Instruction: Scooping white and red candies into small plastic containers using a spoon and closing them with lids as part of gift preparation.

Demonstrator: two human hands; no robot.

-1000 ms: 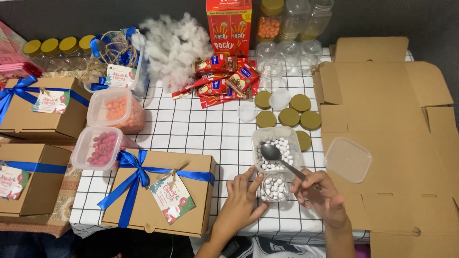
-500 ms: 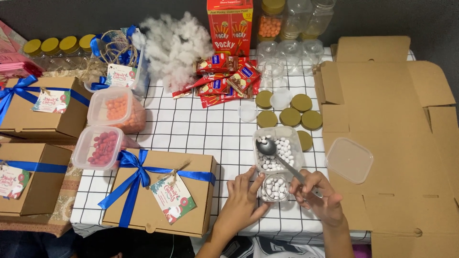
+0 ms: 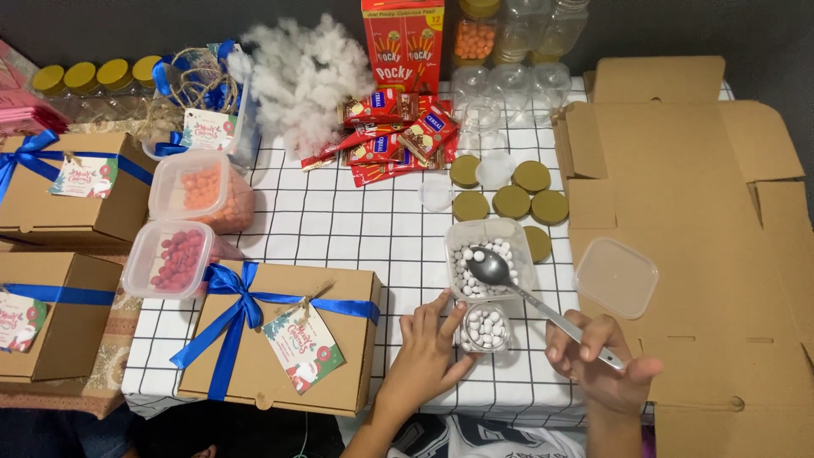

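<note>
My right hand (image 3: 599, 366) grips the handle of a metal spoon (image 3: 494, 271); the spoon's bowl hovers over an open clear tub (image 3: 490, 257) of small white round candies. Just below the tub stands a small clear jar (image 3: 484, 327) partly filled with the same white candies. My left hand (image 3: 426, 351) rests on the checked tablecloth with its fingertips against the jar's left side. The tub's clear lid (image 3: 616, 276) lies to the right on flattened cardboard.
Brown gift boxes with blue ribbons (image 3: 284, 337) sit front left. Tubs of orange candies (image 3: 201, 189) and red candies (image 3: 172, 259) are at left. Gold jar lids (image 3: 512, 201), snack packets (image 3: 395, 137), empty jars (image 3: 510, 85) and white fluff (image 3: 302, 78) lie behind. Flattened cardboard (image 3: 704, 212) fills the right.
The spoon's bowl has dipped from above the tub's upper part toward its middle. My left hand has shifted closer to the small jar. My right hand has moved slightly right.
</note>
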